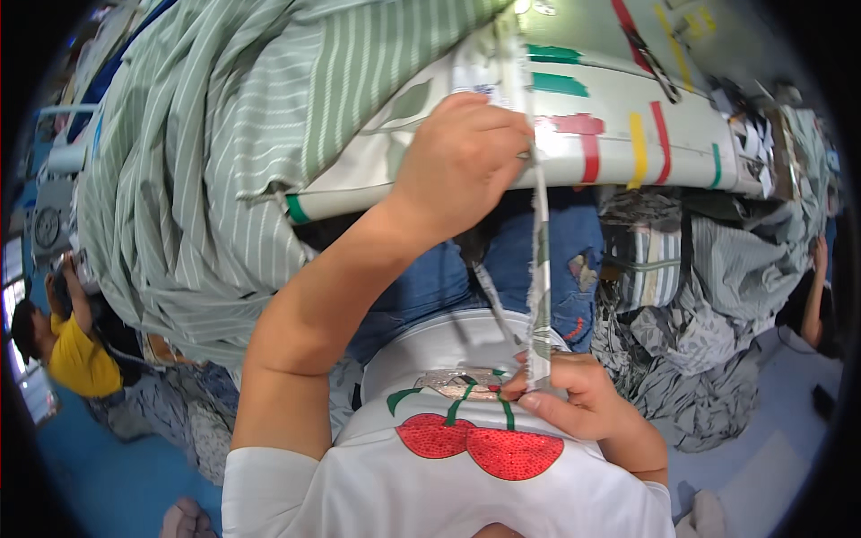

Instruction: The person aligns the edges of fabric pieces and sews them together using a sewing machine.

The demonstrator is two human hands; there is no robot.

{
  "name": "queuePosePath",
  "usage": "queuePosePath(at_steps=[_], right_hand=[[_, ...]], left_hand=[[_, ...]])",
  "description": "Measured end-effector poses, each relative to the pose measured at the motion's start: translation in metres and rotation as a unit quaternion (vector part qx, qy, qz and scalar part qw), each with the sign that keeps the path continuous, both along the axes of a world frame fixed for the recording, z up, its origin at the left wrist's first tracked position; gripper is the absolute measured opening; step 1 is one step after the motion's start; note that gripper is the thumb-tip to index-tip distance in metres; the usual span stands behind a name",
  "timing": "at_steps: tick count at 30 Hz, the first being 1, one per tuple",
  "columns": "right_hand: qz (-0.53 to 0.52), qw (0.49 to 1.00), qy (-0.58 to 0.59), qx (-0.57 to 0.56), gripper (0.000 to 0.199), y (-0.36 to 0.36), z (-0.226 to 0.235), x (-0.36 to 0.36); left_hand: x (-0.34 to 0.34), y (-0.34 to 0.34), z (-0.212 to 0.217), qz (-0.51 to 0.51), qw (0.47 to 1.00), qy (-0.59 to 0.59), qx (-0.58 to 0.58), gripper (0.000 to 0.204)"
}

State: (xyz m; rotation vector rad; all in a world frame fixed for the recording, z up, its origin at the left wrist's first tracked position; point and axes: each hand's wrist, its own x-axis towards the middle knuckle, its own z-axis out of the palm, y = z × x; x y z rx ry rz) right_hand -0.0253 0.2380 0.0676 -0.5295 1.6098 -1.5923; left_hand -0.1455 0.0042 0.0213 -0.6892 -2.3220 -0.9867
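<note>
A narrow strip of pale fabric (539,269) with frayed edges and grey-green patches hangs down past the front edge of the white work table. My left hand (466,161) is closed at the table edge, its fingertips pinching the strip. Lower down, in front of my shirt, my right hand (574,394) pinches the strip near its lower end. The stretch between the two hands looks fairly straight. Beyond my left hand the strip continues up over the table, where it is blurred. Under my left hand lies pale fabric with grey-green leaf shapes (408,106).
Green-and-white striped fabric (206,161) is heaped over the table's left side. Red, yellow and green tape marks the white table (700,148). Bundled cloth (691,368) lies low on the right. A person in yellow (82,359) is at far left; another person's arm (816,296) shows far right.
</note>
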Motion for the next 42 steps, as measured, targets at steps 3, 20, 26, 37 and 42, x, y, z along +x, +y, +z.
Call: queuePosePath(at_steps=[3,20,26,37,42], right_hand=[[-0.048,0.995,0.067,0.055,0.016,-0.004,-0.002,-0.001],[-0.191,0.963,0.17,0.085,0.012,-0.059,-0.063,-0.073],[-0.173,0.976,0.09,0.094,0.013,-0.065,-0.068,-0.069],[-0.068,0.988,0.093,0.101,0.014,-0.034,-0.006,-0.005],[0.071,0.979,0.127,0.141,0.008,0.014,0.07,0.003]], left_hand=[[-0.001,0.001,-0.003,0.002,1.0,0.011,0.016,0.002],[0.0,-0.001,-0.008,-0.007,1.0,-0.003,0.0,0.008],[0.001,-0.002,-0.007,0.011,1.0,-0.006,-0.024,0.009],[-0.003,-0.001,-0.011,-0.018,0.998,0.049,0.02,0.008],[0.004,-0.003,-0.005,-0.011,1.0,0.0,0.027,0.003]])
